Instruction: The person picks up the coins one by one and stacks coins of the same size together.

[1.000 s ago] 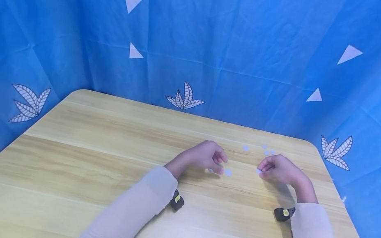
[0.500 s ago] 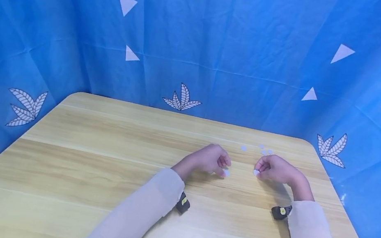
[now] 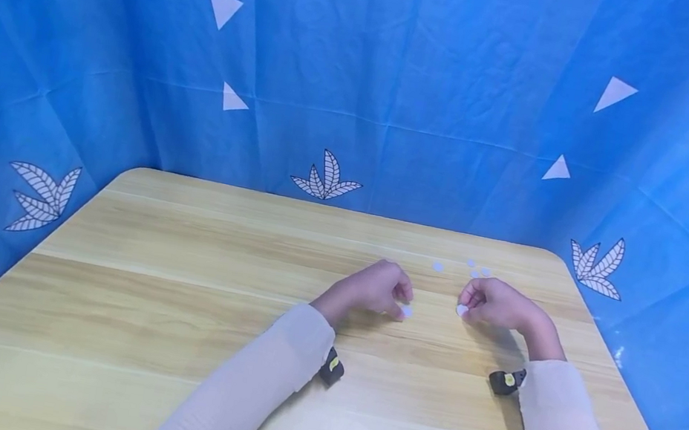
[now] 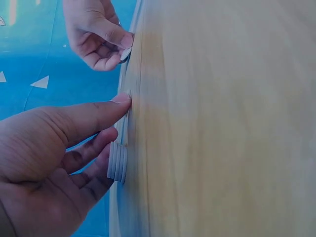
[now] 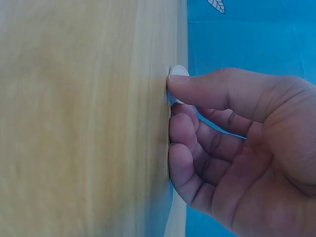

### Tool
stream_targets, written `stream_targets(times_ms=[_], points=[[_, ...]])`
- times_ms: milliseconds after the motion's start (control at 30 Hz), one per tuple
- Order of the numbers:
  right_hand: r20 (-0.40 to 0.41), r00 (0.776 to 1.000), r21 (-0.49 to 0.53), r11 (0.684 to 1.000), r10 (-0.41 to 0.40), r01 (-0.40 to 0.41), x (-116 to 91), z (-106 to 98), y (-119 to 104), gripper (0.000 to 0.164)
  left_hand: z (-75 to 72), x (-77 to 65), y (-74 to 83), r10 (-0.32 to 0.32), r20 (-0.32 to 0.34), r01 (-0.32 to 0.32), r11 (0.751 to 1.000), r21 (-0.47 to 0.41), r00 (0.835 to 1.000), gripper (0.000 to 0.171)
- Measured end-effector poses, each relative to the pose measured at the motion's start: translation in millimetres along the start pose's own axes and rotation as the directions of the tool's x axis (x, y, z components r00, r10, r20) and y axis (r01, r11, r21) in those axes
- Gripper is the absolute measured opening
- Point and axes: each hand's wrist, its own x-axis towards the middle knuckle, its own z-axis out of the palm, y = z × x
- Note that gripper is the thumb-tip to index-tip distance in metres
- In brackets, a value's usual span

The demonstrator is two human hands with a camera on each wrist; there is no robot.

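Observation:
Small white round discs lie on the wooden table. My left hand (image 3: 373,287) is bent over the tabletop beside a flat disc (image 3: 406,311), its thumb tip at the near edge. Thumb and nearest visible finger stand apart in the left wrist view, where a short stack of discs (image 4: 117,162) shows beside the lower fingers. The head view hides that stack behind the hand. My right hand (image 3: 496,303) pinches another white disc (image 5: 178,73) between thumb and fingers. That disc is tilted, with its face partly covered by the thumb.
Beyond the hands lie several more white discs, one (image 3: 438,267) apart from a loose group (image 3: 475,274) near the right hand. The wooden table (image 3: 165,322) ends at a patterned blue curtain (image 3: 405,89) on three sides.
The left hand has moved right, closer to the flat disc, and now covers the stack from the head view. The right hand has tilted its disc so more white shows. The head view shifts slightly.

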Motion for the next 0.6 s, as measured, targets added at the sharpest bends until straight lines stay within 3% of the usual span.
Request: stream_targets(times_ms=[600], points=[[0.036, 0.998, 0.128, 0.991, -0.053, 0.048, 3.6, 1.2, 0.2, 0.019, 4.8, 1.5, -6.9, 0.026, 0.003, -0.026, 0.999, -0.028, 1.000, 0.019]])
